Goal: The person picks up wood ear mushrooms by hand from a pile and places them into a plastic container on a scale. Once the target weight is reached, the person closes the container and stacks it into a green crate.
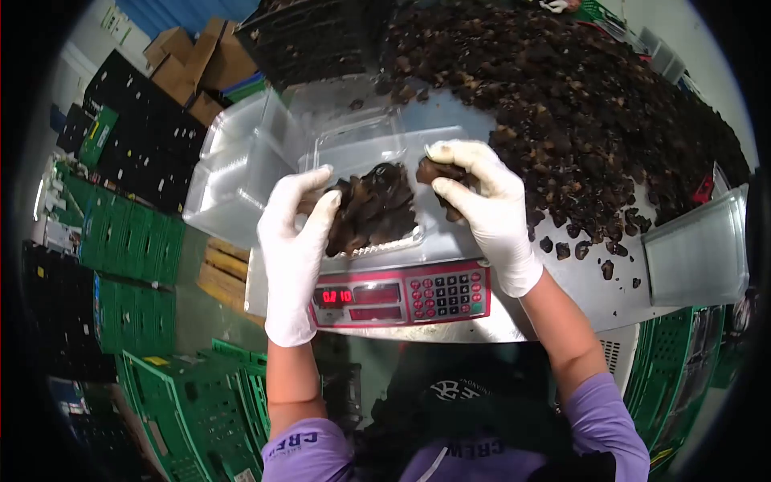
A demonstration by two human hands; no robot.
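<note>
Our right hand grasps pieces at 2 o'clock of tub | our left hand at 9, grip we cannot tell | tub on scale | pile, 2 o'clock

Purple short sleeves lettered "CREW", white gloves, dark apron, white emblem

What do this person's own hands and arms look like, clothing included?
The left hand and right hand wear thin, close-fitting white gloves reaching past the wrists. The forearms are bare up to short purple sleeves; the left sleeve bears dark "CREW" lettering. No cables show on either arm.
</note>
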